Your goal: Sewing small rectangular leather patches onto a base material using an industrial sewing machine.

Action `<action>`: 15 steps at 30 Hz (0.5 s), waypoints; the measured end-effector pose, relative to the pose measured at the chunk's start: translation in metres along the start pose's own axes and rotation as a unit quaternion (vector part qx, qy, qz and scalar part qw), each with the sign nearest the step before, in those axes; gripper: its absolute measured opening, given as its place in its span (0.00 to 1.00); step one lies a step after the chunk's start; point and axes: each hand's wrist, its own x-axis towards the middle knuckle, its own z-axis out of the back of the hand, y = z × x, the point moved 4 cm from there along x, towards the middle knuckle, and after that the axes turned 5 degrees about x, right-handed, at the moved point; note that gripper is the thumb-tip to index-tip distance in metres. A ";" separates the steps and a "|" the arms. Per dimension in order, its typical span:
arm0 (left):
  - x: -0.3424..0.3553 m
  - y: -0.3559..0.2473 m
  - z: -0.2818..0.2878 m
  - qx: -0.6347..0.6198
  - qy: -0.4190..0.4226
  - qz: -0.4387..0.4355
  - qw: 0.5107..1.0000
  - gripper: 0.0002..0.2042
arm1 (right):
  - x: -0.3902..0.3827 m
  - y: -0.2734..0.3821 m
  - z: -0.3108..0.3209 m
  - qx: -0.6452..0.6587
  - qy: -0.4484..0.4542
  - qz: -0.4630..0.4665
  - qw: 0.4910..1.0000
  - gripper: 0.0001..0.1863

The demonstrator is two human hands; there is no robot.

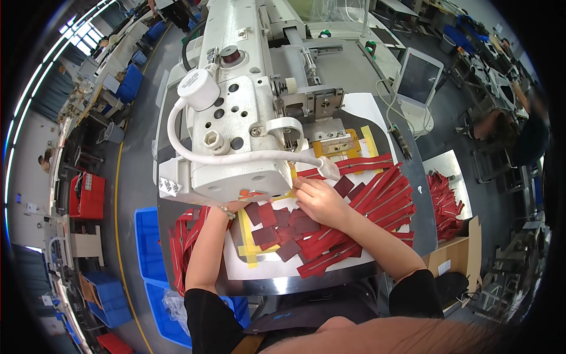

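Note:
A white industrial sewing machine (236, 127) stands in front of me, and both hands reach in around its head. My left hand (234, 205) is under the head's near edge, its fingers hidden behind the casing. At the sewing area my right hand (321, 202) has its fingers bent and pressed together; what they grip is too small to make out. Just beyond the fingertips a red zipper (362, 164) runs to the right, under the end of a white hose (253, 156). Dark red fabric squares (277, 227) lie loosely between my forearms.
More red zippers (380, 200) fan out at the right of the worktable, and others (187, 242) hang over its left edge. A zipper pile (443, 197) lies on a side surface at right. Blue bins (150, 245) stand at left, a cardboard box (457, 259) at right, a screen (420, 74) behind.

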 end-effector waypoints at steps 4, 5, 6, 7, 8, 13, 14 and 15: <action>-0.004 0.009 -0.005 0.001 0.032 0.021 0.999 0.26 | -0.002 -0.003 -0.001 -0.010 -0.016 0.008 1.000 0.11; -0.007 0.013 -0.005 0.002 0.018 0.038 0.999 0.24 | -0.002 -0.002 -0.002 -0.016 -0.018 0.009 1.000 0.10; -0.008 0.006 -0.006 0.000 0.020 0.038 0.999 0.24 | -0.005 -0.004 -0.002 -0.016 -0.017 0.007 1.000 0.10; -0.008 -0.010 -0.004 0.131 0.007 0.013 0.991 0.23 | -0.007 -0.006 -0.003 -0.010 -0.007 -0.008 1.000 0.10; -0.008 -0.020 -0.006 0.258 -0.006 -0.012 0.966 0.21 | -0.009 -0.009 -0.004 -0.005 0.004 -0.023 1.000 0.09; -0.031 -0.006 -0.020 0.190 -0.092 0.043 0.976 0.19 | -0.005 -0.005 -0.001 -0.001 -0.001 -0.021 1.000 0.09; -0.035 0.002 -0.023 0.169 -0.091 0.063 0.979 0.24 | -0.004 -0.004 -0.001 -0.006 0.001 -0.024 1.000 0.09; -0.038 0.006 -0.025 0.168 -0.091 0.065 0.979 0.24 | -0.004 -0.003 -0.001 -0.005 0.003 -0.023 1.000 0.09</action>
